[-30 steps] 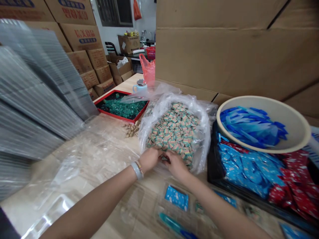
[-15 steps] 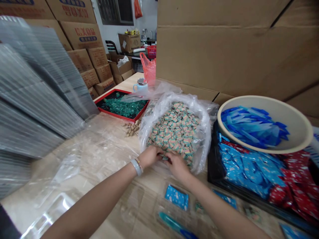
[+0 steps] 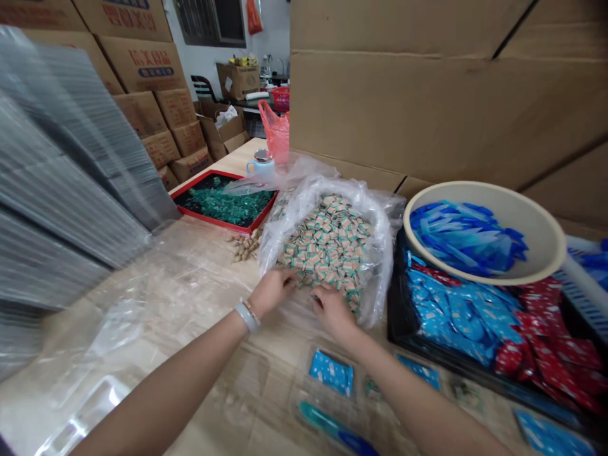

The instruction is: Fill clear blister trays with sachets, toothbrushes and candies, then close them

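Note:
A clear plastic bag [image 3: 280, 244] lies open on the table, full of small wrapped sweets [image 3: 327, 244] in pale green, pink and cream stripes. My left hand [image 3: 272, 291], with a silver wristband and a beaded bracelet, rests at the bag's front lip against the sweets. My right hand [image 3: 333, 310] sits a little to the right, also at the lip, with its fingers curled down. Whether either hand grips any sweets is hidden by the fingers.
A red-rimmed tray of green wrapped sweets [image 3: 223, 201] and a blue mug [image 3: 260, 163] stand behind the bag. To the right are a cream basin [image 3: 479, 234] of blue packets and a black tray [image 3: 427, 316] of blue and red packets. Stacked clear plastic trays [image 3: 61, 171] rise at left.
My hands have moved apart and drawn slightly back from the sweets. The view has shifted a little, so everything sits slightly further left.

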The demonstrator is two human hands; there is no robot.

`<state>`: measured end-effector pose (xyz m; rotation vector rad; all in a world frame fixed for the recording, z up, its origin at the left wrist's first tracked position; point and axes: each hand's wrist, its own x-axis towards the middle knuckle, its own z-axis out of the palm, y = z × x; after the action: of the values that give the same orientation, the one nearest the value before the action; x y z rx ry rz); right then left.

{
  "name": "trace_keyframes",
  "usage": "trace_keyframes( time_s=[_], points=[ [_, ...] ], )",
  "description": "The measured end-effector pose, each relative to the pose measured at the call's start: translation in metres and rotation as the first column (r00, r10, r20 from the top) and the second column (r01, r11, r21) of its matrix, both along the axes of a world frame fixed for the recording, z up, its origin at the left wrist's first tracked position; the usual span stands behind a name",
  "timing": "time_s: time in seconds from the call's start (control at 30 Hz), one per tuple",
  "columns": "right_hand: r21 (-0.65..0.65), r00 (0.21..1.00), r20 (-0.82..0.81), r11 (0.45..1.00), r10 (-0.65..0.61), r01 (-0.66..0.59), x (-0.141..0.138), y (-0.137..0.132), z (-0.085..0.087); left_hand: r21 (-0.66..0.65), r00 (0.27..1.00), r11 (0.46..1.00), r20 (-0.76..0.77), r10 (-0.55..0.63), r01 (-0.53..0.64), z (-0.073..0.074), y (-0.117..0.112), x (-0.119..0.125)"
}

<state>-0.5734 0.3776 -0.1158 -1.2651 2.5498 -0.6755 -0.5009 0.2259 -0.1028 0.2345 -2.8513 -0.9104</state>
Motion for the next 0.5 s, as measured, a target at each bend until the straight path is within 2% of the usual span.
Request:
trace_keyframes(
  time_s=[0.07, 0.23, 0.37, 0.5],
  points=[
    [-0.01, 1.0, 0.002, 1.0, 0.004, -0.004, -0.004, -0.001, 0.001, 0.012, 1.0, 1.0, 0.011, -0.013, 0.013, 0.003, -0.007, -0.002],
    [-0.005, 0.998, -0.04, 0.999, 0.04, -0.04, -0.012, -0.011, 0.001, 0.006, 0.986, 0.987, 0.044, -0.159, 0.159, 0.004, -0.012, -0.012],
    [0.087, 0.979, -0.163, 0.99, 0.121, -0.108, -0.015, -0.017, 0.002, -0.018, 0.974, 0.975, 0.044, -0.221, 0.222, 0.004, -0.007, -0.019],
    [0.15, 0.957, -0.25, 0.982, 0.148, -0.112, -0.013, -0.015, 0.005, -0.032, 0.978, 0.979, 0.058, -0.201, 0.203, 0.002, -0.003, -0.018]
  ],
)
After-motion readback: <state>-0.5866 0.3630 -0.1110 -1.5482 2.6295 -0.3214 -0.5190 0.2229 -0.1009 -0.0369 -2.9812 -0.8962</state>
